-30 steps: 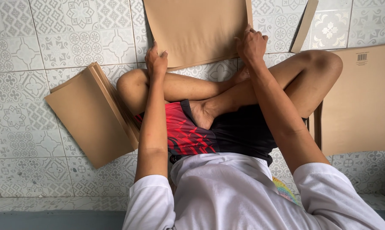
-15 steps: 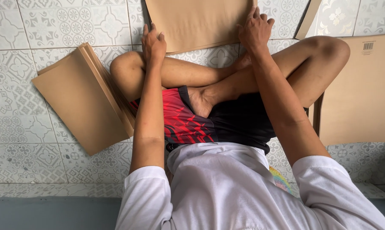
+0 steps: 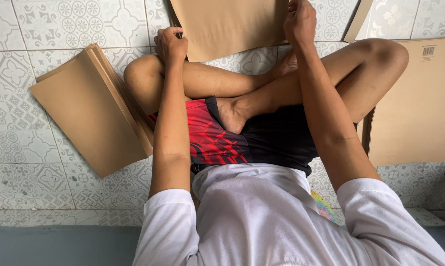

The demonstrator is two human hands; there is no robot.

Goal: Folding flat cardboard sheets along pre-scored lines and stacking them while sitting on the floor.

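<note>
Both hands [image 3: 170, 47] [image 3: 299, 20] gripping brown cardboard sheet [image 3: 230, 24]

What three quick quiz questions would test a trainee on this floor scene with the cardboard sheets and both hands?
1. True or false: both hands grip the cardboard sheet in front of the crossed legs.
2. Which hand is at the sheet's right edge?
A. left hand
B. right hand
3. Fill in: the stack of flat sheets lies on the tiled ____.

Key: 1 true; 2 B; 3 floor.
</note>
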